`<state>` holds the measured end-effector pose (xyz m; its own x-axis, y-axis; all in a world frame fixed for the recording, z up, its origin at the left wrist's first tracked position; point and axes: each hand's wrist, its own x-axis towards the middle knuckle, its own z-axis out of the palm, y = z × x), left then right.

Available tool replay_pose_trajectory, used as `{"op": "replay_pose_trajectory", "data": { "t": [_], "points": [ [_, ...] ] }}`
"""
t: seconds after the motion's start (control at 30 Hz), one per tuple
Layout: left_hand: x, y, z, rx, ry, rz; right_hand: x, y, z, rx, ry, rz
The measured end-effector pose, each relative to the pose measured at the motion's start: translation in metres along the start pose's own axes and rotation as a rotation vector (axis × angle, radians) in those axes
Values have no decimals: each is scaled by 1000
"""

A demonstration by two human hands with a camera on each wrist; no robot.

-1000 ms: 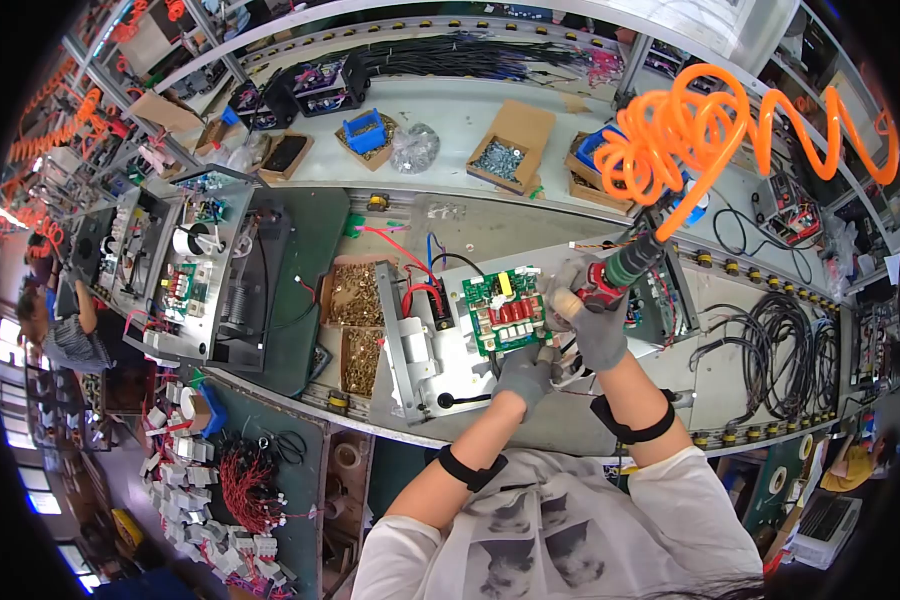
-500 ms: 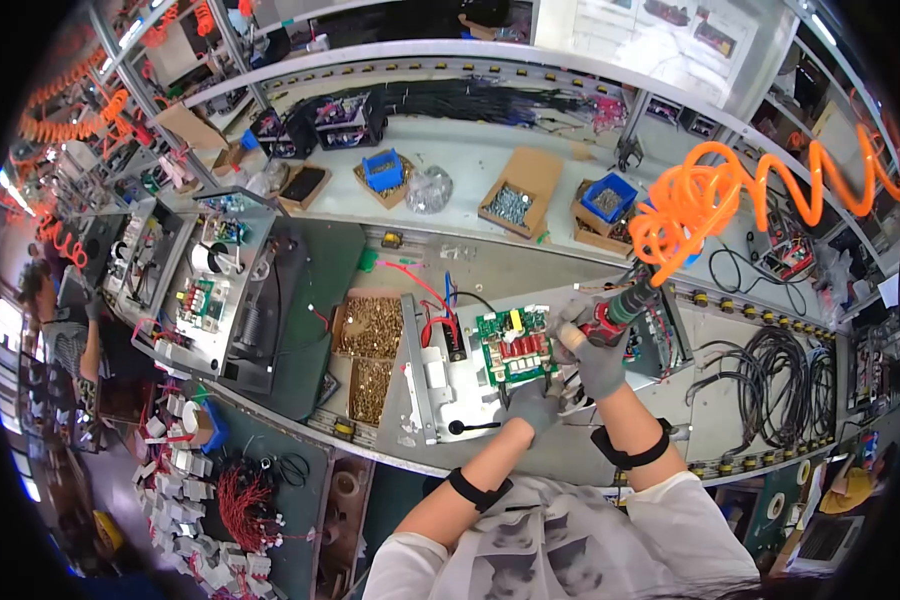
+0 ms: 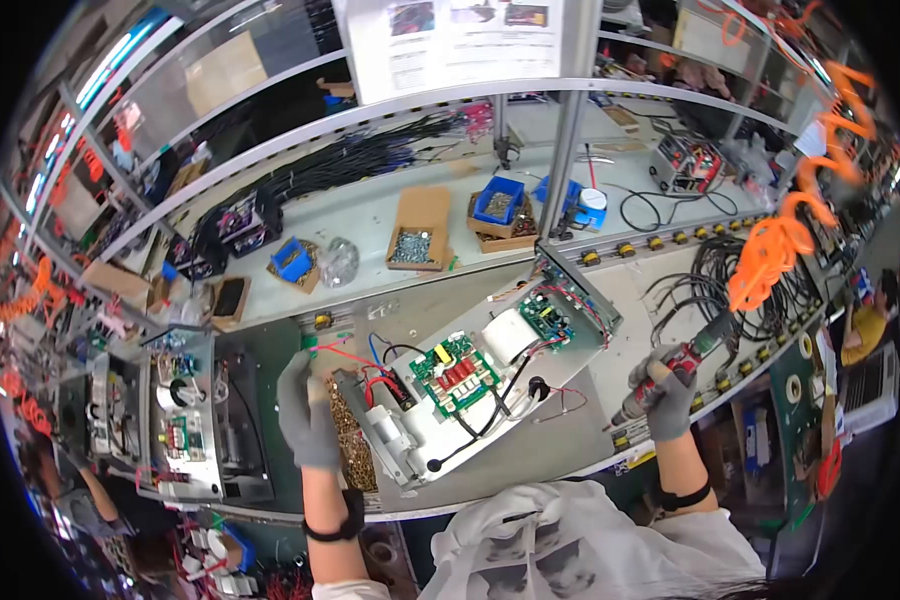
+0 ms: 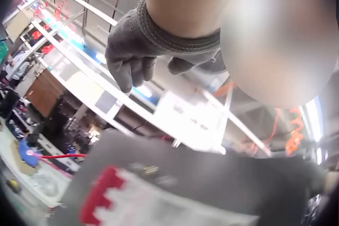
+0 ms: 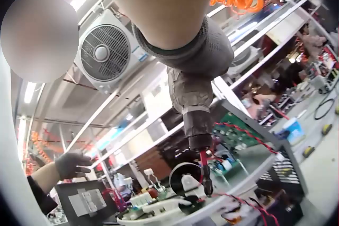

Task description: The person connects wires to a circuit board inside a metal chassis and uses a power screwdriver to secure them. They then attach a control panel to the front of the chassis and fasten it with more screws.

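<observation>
My right hand (image 3: 667,400) grips a red and dark pneumatic screwdriver (image 3: 692,356) to the right of the metal chassis (image 3: 450,455). In the right wrist view the screwdriver's bit (image 5: 207,181) points down past the chassis. My left hand (image 3: 310,420), in a grey glove, hangs over the box of brass screws (image 3: 355,450) beside the chassis's left end. Its fingers (image 4: 127,75) are loosely bent with nothing between them. On the chassis sit a green circuit board (image 3: 454,375) with red parts, a second board (image 3: 553,317), a white round part (image 3: 511,335) and loose wires.
An orange coiled hose (image 3: 770,265) runs up from the screwdriver. Black cables (image 3: 685,300) lie coiled at the right. Another open chassis (image 3: 185,420) stands at the left. Behind are a carton of screws (image 3: 415,245), blue bins (image 3: 498,200) and a shelf frame (image 3: 560,160).
My left hand has left the circuit board and moved left over the screws. My right hand has carried the screwdriver off the chassis to the right. The head view has turned.
</observation>
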<state>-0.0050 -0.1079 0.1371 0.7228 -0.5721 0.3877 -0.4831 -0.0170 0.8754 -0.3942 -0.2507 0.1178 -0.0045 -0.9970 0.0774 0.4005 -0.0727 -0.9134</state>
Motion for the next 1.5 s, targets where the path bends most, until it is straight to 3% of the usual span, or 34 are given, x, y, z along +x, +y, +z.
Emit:
{"op": "replay_pose_trajectory", "data": {
  "t": [0.03, 0.1, 0.23, 0.33, 0.37, 0.43, 0.5, 0.63, 0.7, 0.77, 0.83, 0.9, 0.93, 1.1, 1.2, 1.23, 1.3, 1.37, 1.5],
  "points": [
    [17, -16, 2, 212, -101, 219, -9, 6, -12, -65, 57, 41],
    [28, -57, 19, -212, -330, -114, -28, 14, -26, -95, 138, 121],
    [42, -88, 33, -385, -574, -185, -66, 34, -39, -146, 250, 191],
    [38, -106, 38, -707, -433, -49, -87, 44, -32, -150, 271, 208],
    [34, -106, 41, -706, -442, -51, -92, 48, -28, -137, 271, 209],
    [24, -102, 46, -674, -115, -159, -97, 57, -17, -176, 282, 243],
    [15, -103, 42, -657, -77, -109, -95, 66, -6, -214, 278, 271],
    [-38, -77, 23, -588, 132, -227, -95, 86, 0, -205, 198, 371],
    [-67, -79, 12, -487, 216, -171, -97, 98, 6, -205, 176, 429],
    [-94, -63, 9, -431, 319, -65, -99, 101, 10, -201, 102, 498],
    [-113, -77, 10, -183, 369, 412, -100, 109, 11, -248, -11, 596],
    [-136, -65, -15, 150, 83, 424, -97, 117, 6, -237, -11, 602],
    [-136, -55, -20, 115, 8, 593, -92, 116, 5, -273, -12, 588],
    [-150, -22, -28, 205, -292, 531, -79, 124, -34, -398, 80, 435],
    [-157, -13, -8, 228, -505, 538, -78, 112, -48, -353, 257, 462],
    [-164, -19, 6, 247, -494, 663, -78, 109, -54, -307, 324, 479],
    [-170, -12, 28, 260, -507, 652, -84, 112, -74, -310, 375, 415],
    [-176, 0, 53, 192, -447, 463, -94, 120, -105, -315, 458, 351],
    [-180, 24, 101, 215, -444, 413, -126, 102, -139, -378, 494, 318]
  ]
}}
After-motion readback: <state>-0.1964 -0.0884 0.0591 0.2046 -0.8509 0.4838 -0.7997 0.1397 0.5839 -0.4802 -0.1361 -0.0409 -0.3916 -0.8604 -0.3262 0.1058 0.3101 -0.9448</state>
